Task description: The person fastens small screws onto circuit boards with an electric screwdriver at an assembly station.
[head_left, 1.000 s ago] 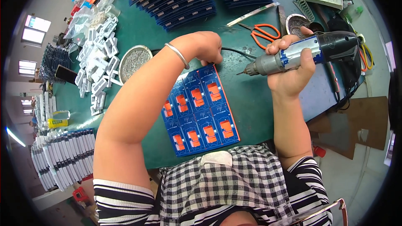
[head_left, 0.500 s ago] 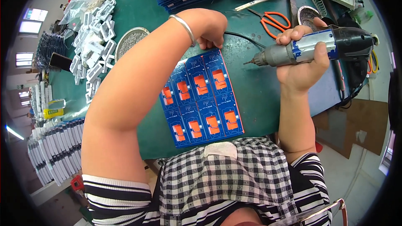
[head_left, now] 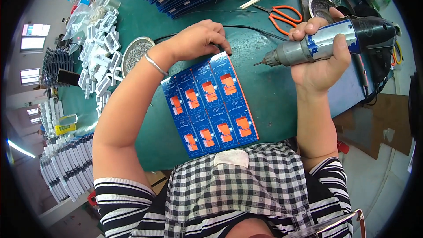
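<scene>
- Centrally, a blue circuit board panel (head_left: 209,105) with orange parts is laid flat on the green table (head_left: 273,97), just in front of the checked apron (head_left: 238,194).
- Its far edge is touched by the left hand (head_left: 198,39), whose fingers are curled down and pressed onto the corner.
- An electric screwdriver (head_left: 326,42) is wrapped tightly by the right hand (head_left: 319,59), held above the table to the right of the panel, bit pointing left.
- Orange scissors (head_left: 284,15) are seen beyond it.
- A metal dish (head_left: 136,53) and white plastic parts (head_left: 101,61) lie to the left.
</scene>
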Available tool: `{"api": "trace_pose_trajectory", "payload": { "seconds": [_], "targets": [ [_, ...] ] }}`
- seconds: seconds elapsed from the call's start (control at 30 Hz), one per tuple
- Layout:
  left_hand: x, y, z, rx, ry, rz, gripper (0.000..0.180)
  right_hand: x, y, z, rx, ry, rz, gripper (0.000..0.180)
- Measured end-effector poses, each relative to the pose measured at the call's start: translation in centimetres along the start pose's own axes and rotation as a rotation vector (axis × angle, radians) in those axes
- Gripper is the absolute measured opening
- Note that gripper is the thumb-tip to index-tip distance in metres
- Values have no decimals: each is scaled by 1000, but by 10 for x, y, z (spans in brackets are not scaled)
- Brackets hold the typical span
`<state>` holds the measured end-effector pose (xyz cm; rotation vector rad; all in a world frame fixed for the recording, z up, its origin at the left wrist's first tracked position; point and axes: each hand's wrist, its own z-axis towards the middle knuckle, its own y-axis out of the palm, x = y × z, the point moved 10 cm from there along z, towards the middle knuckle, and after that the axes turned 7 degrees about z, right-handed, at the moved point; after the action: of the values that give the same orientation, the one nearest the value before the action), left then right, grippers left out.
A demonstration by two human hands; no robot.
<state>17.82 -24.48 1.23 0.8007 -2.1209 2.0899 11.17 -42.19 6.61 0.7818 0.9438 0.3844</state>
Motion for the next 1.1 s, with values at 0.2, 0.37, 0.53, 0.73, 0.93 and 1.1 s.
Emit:
{"api": "trace_pose_trajectory", "payload": {
  "seconds": [0.2, 0.37, 0.53, 0.73, 0.93, 1.1],
  "targets": [
    [-7, -7, 5, 80, 36, 15, 10, 3, 1, 2, 20, 50, 30, 52],
    [-14, -26, -7, 223, -97, 30, 7, 2, 8, 2, -39, 68, 112, 51],
    [13, -69, -91, 528, -274, -159, 10, 6, 3, 1, -53, 23, -74, 52],
    [24, 5, -226, 629, -831, -642, 3, 15, 25, -7, -39, 82, -120, 57],
    [49, 25, -241, 735, -735, -489, 7, 48, 156, -56, -495, 236, 45, 63],
    [49, 33, -233, 799, -673, -467, 13, 79, 189, -96, -602, 528, 81, 67]
  ]
}}
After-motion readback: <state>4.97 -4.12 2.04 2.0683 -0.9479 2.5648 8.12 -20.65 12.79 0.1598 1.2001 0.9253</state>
